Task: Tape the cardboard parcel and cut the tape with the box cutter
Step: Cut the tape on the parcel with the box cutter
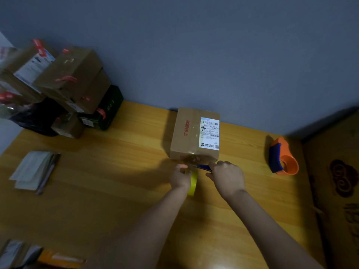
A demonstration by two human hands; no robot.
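Your left hand (180,177) grips the yellow tape roll (193,184); your right hand (227,176) clasps the blue box cutter (203,167), blade pointing toward your left. The cardboard parcel (194,134) sits just beyond both hands, on the wooden table (116,171).

Parcel (194,133) on the table (116,171), against the wall; tape roll (193,183) and box cutter (202,167) just before it; dispenser (282,157) to its right; stacked boxes (64,84) far left; papers (35,169) left.
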